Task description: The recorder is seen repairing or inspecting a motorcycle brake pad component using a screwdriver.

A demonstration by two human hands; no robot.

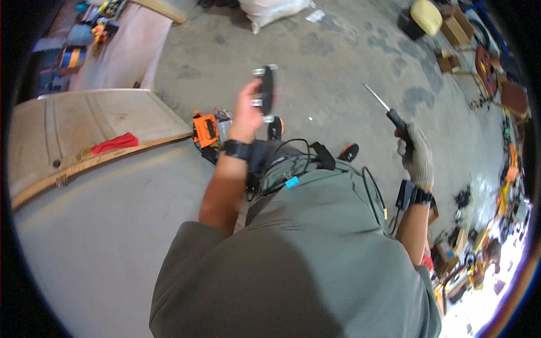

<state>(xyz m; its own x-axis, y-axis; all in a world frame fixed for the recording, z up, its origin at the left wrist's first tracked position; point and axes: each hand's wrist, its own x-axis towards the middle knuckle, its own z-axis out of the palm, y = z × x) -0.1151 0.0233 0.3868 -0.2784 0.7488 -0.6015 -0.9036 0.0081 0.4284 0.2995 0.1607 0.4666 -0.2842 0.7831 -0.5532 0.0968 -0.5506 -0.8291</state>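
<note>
My bare left hand (247, 108) is closed around a dark oblong object (267, 93) with pale, shiny tabs along its side. It is smeared by motion, so its exact kind does not show. A knitted pale glove covers my right hand (417, 155), which grips a screwdriver (394, 116) by its black handle. The screwdriver's metal shank slants up and to the left, its tip free in the air. Both hands are held out over the concrete floor, well apart.
At left stands a pale wooden-edged panel (96, 121) with a red cloth (115, 143) on it. Beside it sits an orange tool (205, 129). A white sack (273, 12) lies far ahead. Cardboard boxes (456, 27), a chair (484, 73) and clutter line the right side. Cables hang at my waist.
</note>
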